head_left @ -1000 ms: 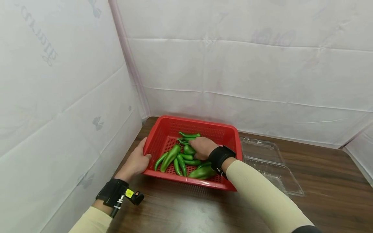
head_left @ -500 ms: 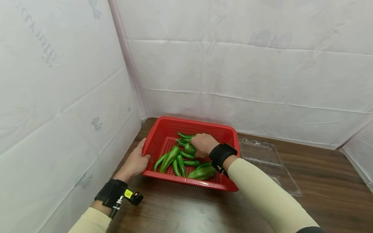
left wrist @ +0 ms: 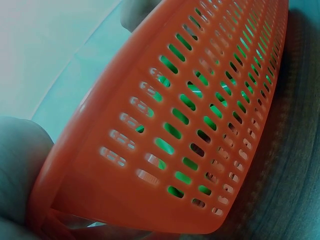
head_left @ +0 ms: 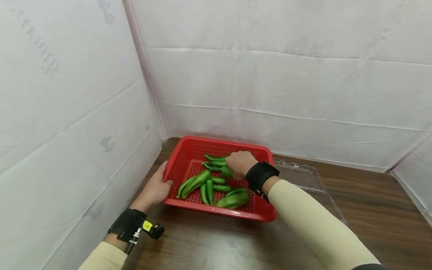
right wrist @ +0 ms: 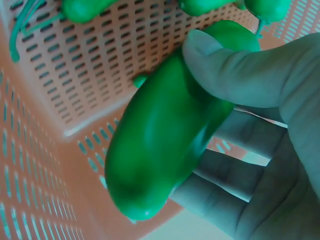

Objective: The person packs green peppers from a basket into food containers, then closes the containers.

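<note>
A red perforated plastic basket (head_left: 222, 213) holds several green peppers, some thick like the long pepper (head_left: 196, 183), some slender. My left hand (head_left: 156, 187) grips the basket's left rim, thumb on the inner side and fingers outside. Inside the basket, toward the back right, my right hand (head_left: 241, 164) holds a thick green pepper (right wrist: 155, 135) between thumb and fingers; the right wrist view shows it tilted above the basket floor. In the head view my hand covers most of that pepper. Another fat pepper (head_left: 233, 199) lies at the basket's front right.
A clear plastic hinged container (head_left: 300, 175) lies opened out right of the basket, partly hidden by my right forearm. The dark wood table (head_left: 374, 202) is bounded by white sheet walls (head_left: 270, 82) behind and at the sides.
My right hand has drawn slightly right and back with the thick pepper. Peppers near it have shifted a little in the basket. My left hand keeps its hold on the rim.
</note>
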Demonstrator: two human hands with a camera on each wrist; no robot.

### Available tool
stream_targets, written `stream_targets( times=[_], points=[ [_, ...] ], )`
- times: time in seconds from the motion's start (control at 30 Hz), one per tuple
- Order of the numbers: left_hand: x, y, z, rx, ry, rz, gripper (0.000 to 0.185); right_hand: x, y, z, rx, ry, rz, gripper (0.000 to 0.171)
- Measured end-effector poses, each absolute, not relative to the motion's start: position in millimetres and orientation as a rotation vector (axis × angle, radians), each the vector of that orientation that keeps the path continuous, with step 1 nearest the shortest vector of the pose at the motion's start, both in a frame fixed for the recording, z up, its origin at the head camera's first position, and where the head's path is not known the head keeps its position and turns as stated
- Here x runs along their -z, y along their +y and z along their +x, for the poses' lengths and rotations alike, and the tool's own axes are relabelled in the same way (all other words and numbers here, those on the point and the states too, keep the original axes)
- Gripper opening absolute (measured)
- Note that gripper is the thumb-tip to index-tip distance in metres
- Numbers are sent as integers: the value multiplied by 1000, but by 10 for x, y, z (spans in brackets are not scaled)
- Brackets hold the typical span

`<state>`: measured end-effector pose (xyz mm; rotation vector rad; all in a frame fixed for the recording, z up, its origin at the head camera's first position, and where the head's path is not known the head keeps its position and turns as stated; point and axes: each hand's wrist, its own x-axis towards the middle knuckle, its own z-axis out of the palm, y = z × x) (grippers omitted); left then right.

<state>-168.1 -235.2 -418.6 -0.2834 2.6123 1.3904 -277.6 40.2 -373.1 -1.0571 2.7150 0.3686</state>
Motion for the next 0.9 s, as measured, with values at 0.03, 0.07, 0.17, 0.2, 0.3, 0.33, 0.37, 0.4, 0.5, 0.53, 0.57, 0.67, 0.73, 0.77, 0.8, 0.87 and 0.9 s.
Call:
stream_targets(
  times=[0.03,0.07,0.17,0.2,0.3,0.33,0.37,0.4,0.5,0.53,0.57,0.67,0.73,0.77,0.8,0.87,0.9],
  points=[
    [4190,-2355,-1680,-1391,2610,-283,76,3707,410,-2773,-375,2716,-1056,31],
    [4194,-2358,-1680,-1392,2607,-284,76,3685,417,-2772,-390,2714,-1053,30],
    [4202,-2359,-1682,-1392,2605,-283,76,3612,435,-2768,-421,2715,-1040,26],
    [4204,-2357,-1685,-1392,2606,-280,75,3589,440,-2770,-428,2713,-1030,26],
    [4205,-2353,-1693,-1392,2608,-274,75,3515,442,-2773,-450,2712,-1010,26],
    [4206,-2353,-1697,-1395,2608,-272,75,3495,440,-2780,-459,2712,-1003,26],
    [4207,-2354,-1701,-1398,2607,-270,75,3474,440,-2784,-469,2713,-996,23],
    [4208,-2354,-1703,-1400,2607,-269,75,3457,442,-2786,-476,2718,-996,20],
    [4210,-2350,-1706,-1401,2605,-268,76,3420,449,-2789,-487,2732,-983,11],
    [4210,-2347,-1706,-1403,2604,-268,76,3414,452,-2791,-485,2737,-980,5],
    [4210,-2345,-1705,-1401,2604,-269,76,3404,455,-2784,-486,2744,-980,3],
    [4210,-2344,-1703,-1402,2601,-275,76,3375,448,-2768,-495,2761,-985,5],
    [4208,-2347,-1704,-1403,2599,-276,76,3347,434,-2757,-521,2775,-999,4],
    [4207,-2350,-1705,-1404,2599,-278,76,3333,426,-2753,-534,2779,-1004,5],
    [4206,-2352,-1706,-1405,2600,-278,76,3321,418,-2751,-544,2785,-1009,5],
    [4205,-2355,-1710,-1406,2602,-277,76,3299,408,-2749,-566,2795,-1024,9],
    [4204,-2357,-1711,-1405,2603,-277,77,3289,404,-2749,-575,2797,-1028,10]
  ],
)
